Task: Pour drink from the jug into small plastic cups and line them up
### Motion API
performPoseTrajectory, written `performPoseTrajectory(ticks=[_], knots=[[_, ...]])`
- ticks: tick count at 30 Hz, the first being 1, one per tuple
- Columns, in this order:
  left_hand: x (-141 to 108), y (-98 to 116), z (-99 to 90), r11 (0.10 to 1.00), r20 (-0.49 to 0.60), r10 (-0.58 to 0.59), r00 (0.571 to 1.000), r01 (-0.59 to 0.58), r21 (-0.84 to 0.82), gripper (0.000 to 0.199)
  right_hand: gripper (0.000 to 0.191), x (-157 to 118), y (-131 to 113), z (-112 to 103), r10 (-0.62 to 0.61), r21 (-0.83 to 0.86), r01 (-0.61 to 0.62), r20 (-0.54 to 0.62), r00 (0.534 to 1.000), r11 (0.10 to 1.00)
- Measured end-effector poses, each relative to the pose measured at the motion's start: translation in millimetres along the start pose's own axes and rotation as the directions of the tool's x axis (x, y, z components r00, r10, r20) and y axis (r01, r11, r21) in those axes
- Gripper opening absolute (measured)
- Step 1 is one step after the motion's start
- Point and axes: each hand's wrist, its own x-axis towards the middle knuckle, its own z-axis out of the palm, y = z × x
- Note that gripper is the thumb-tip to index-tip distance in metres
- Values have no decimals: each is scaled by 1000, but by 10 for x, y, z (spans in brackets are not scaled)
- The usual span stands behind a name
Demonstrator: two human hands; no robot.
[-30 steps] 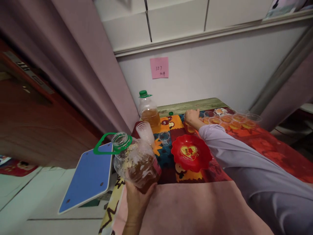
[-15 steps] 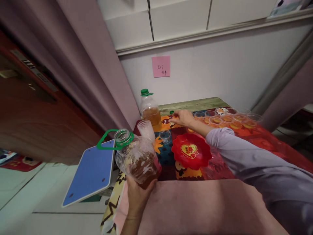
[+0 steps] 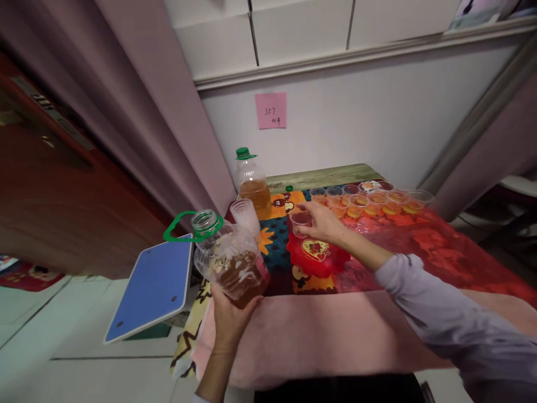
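By the table's left edge [image 3: 189, 346], the left hand [image 3: 231, 314] clasps an open jug [image 3: 235, 266], best kept steady; the right hand [image 3: 326, 222] pinches a cup [image 3: 300, 221], ideally level.

A second ago your right hand [image 3: 323, 223] was at the near left end of the rows of cups [image 3: 377, 200]; it has since swung left and come back toward you, and now grips a clear cup [image 3: 301, 224] near the centre of the frame, over the far edge of the red dish [image 3: 319, 263]. The single cup left of that dish is gone from its spot. At the bottom, a dark shape [image 3: 339, 390] has come into view.
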Motion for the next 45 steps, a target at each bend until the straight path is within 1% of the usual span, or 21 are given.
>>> performPoseTrajectory(ticks=[3, 6, 10, 14, 16, 17, 18, 20, 22, 23, 25, 27, 29, 30, 32, 34, 36, 38, 41, 43, 45], knots=[[20, 5, -22, 999, 77, -14, 997, 11, 48, 141, 72, -410, 258, -26, 40, -28, -40, -12, 999, 999], [31, 48, -18, 1000, 78, -10, 997, 9, 22, 132, 74, -646, 343, 116, 122, -80, -121, 12, 992, 989], [28, 117, 17, 999, 44, -1, 999, 3, -42, 120, 75, -674, 334, 299, 177, -116, -175, 11, 984, 978], [8, 134, 27, 999, 41, -27, 999, 29, -44, 122, 80, -711, 390, 333, 155, -55, -156, -19, 988, 986], [-4, 142, 19, 995, 35, -53, 998, 56, -86, 129, 88, -792, 398, 304, 149, 12, -148, -86, 985, 989], [-5, 152, 13, 990, 32, -65, 997, 68, -123, 133, 91, -841, 375, 288, 155, 61, -147, -144, 977, 987], [1, 169, 8, 984, 27, -72, 997, 75, -160, 136, 93, -890, 324, 277, 166, 125, -142, -215, 962, 982], [41, 224, 0, 978, 6, -71, 997, 71, -197, 137, 88, -971, 127, 299, 212, 298, -105, -355, 911, 949], [120, 304, -1, 978, -20, -51, 999, 45, -203, 134, 76, -1012, -184, 419, 278, 502, -34, -419, 864, 864], [169, 346, 1, 977, -33, -38, 999, 31, -212, 133, 69, -1014, -364, 522, 301, 602, 1, -402, 865, 799], [268, 421, 4, 968, -56, -29, 998, 14, -252, 125, 61, -986, -711, 795, 328, 763, 37, -321, 888, 646], [349, 461, -4, 956, -55, -54, 997, 35, -292, 113, 61, -928, -971, 1092, 308, 853, 25, -216, 927, 521], [403, 464, -28, 949, -36, -101, 994, 85, -304, 102, 67, -872, -1105, 1326, 231, 879, 31, -159, 960, 475], [420, 459, -42, 947, -22, -122, 992, 110, -303, 99, 71, -855, -1129, 1402, 194, 881, 40, -148, 970, 472], [438, 459, -68, 948, -14, -147, 989, 136, -286, 96, 75, -853, -1121, 1464, 130, 876, 69, -148, 980, 478], [443, 507, -85, 958, -31, -146, 989, 133, -253, 93, 75, -884, -1088, 1441, 95, 877, 88, -149, 984, 472], [447, 623, -102, 973, -38, -124, 991, 114, -199, 91, 72, -925, -1065, 1388, 101, 899, 79, -135, 986, 430], [463, 792, -138, 991, -15, -83, 996, 81, -104, 96, 74, -952, -1058, 1348, 128, 946, 43, -88, 988, 321], [511, 1058, -235, 995, 27, -5, 1000, 2, 97, 102, 91, -953, -1055, 1331, 115, 994, 1, -14, 993, 109], [540, 1179, -305, 980, 41, 21, 999, -29, 198, 105, 100, -940, -1053, 1338, 103, 1000, -14, 11, 995, 24], [554, 1229, -353, 960, 85, 43, 995, -65, 274, 107, 103, -934, -1057, 1352, 90, 998, -41, 45, 995, -37]])
